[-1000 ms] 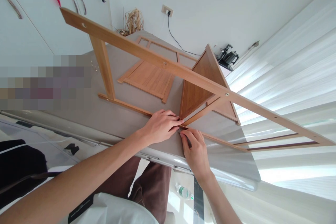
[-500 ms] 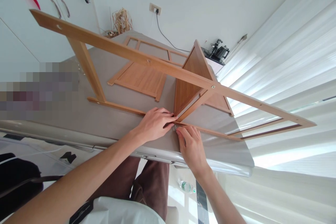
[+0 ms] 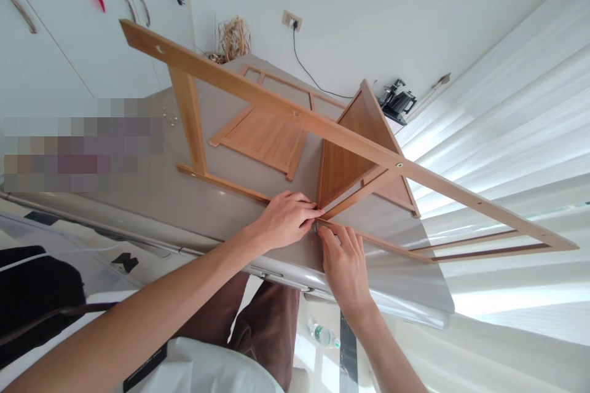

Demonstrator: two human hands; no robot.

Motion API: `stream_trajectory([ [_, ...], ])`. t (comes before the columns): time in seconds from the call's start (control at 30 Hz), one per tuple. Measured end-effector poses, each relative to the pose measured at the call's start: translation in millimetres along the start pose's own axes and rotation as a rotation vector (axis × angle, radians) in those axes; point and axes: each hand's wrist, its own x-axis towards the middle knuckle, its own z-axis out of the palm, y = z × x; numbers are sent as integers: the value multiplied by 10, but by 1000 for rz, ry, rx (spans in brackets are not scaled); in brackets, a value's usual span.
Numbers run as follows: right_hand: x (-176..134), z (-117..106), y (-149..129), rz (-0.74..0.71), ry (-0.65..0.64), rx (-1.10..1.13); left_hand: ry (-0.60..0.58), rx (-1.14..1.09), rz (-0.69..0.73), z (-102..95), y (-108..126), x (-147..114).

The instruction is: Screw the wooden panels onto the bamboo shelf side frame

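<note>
We stood in a room of a home. White cupboard doors (image 3: pixel 69 43) lined one wall, sheer white curtains (image 3: pixel 507 135) covered the window, a wall socket (image 3: pixel 293 19) held a plug, and dried grass (image 3: pixel 234 38) stood beyond the grey table (image 3: pixel 221 209).
</note>
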Motion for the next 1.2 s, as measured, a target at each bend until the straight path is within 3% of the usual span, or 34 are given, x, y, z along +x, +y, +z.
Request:
stream_trajectory([
  [0.37, 46, -29, 14, -34, 12, -16, 24, -38, -23, 20, 10, -10],
  [0.7, -99, -1, 71, -52, 17, 5, -3, -44, -23, -9, 23, -15],
  [1.2, 14, -9, 62, -74, 20, -12, -38, -19, -30, -17, 17, -2],
])
